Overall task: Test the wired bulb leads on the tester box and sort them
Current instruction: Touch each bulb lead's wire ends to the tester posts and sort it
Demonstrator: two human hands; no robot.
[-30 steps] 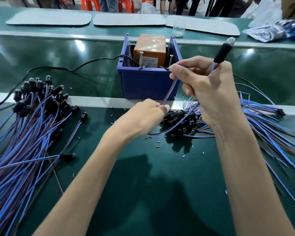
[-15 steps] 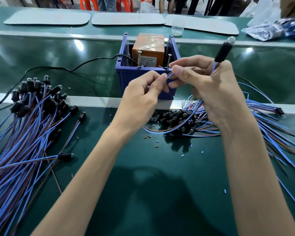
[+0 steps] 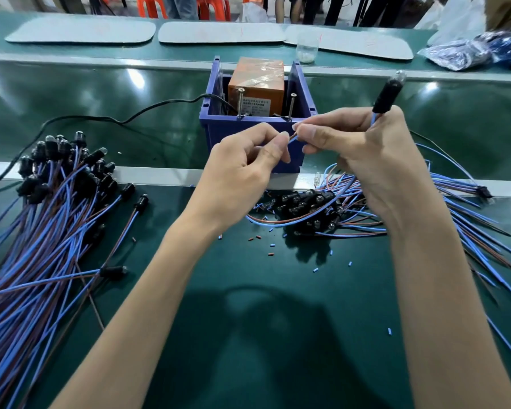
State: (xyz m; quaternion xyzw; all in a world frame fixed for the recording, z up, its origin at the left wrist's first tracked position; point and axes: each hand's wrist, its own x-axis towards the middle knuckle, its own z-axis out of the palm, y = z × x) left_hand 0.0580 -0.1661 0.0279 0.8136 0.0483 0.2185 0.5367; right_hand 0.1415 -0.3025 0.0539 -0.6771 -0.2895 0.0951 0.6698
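My right hand [image 3: 363,154] holds a bulb lead whose black socket [image 3: 385,94] and clear bulb stick up above the fist. Its blue and brown wire ends [image 3: 292,138] come out between the thumb and forefinger. My left hand [image 3: 245,169] pinches those wire ends at its fingertips. Both hands hover just in front of the blue tester box [image 3: 257,131], which holds an orange block [image 3: 257,84] and two upright screws [image 3: 241,103]. A large pile of leads [image 3: 50,219] lies on the left. A second pile [image 3: 322,208] lies under my right hand.
A black power cable [image 3: 136,113] runs from the box to the left. Cut bits of wire insulation [image 3: 263,243] litter the green mat. A small clear cup [image 3: 306,51] and plastic bags [image 3: 469,51] sit on the far bench, with grey mats [image 3: 80,31] alongside.
My left hand rose from the mat near the right pile up to my right hand and took the wire ends between its fingertips. The right hand stayed put.
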